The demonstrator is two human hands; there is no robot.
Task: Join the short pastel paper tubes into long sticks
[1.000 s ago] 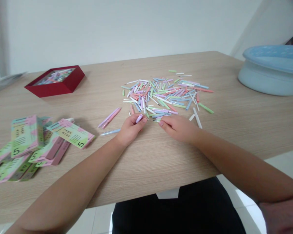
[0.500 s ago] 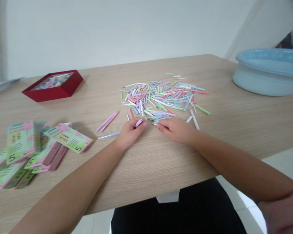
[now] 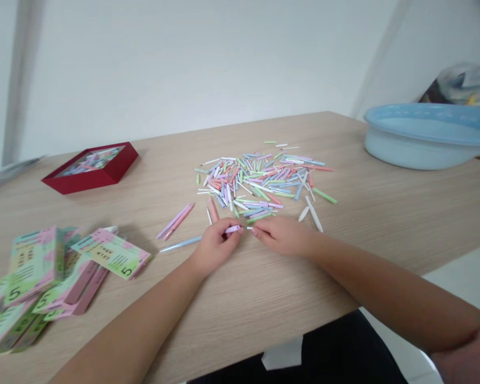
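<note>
A purple pen barrel (image 3: pixel 232 229) is pinched between the thumb and fingers of my left hand (image 3: pixel 217 242), one end pointing right. Across a small gap, my right hand (image 3: pixel 282 234) pinches a thin white pen refill (image 3: pixel 249 228), and only its short end shows. Most of the refill is hidden by the fingers. Just beyond both hands lies a loose pile of pastel pen parts (image 3: pixel 260 181), with barrels, caps and thin refills mixed. A blue pen (image 3: pixel 181 244) lies left of my left hand, near a purple and a pink pen (image 3: pixel 176 220).
Printed pen boxes (image 3: pixel 112 250) are heaped at the left. A red box (image 3: pixel 92 173) holding more pen parts stands at the back left. At the back right is a large light-blue basin (image 3: pixel 420 144). White pieces (image 3: pixel 314 214) lie beyond my right forearm.
The camera view has shifted, so the table sits lower in it. The purple barrel now points toward my right hand. A white end of the refill shows where a dark thin tip showed before.
</note>
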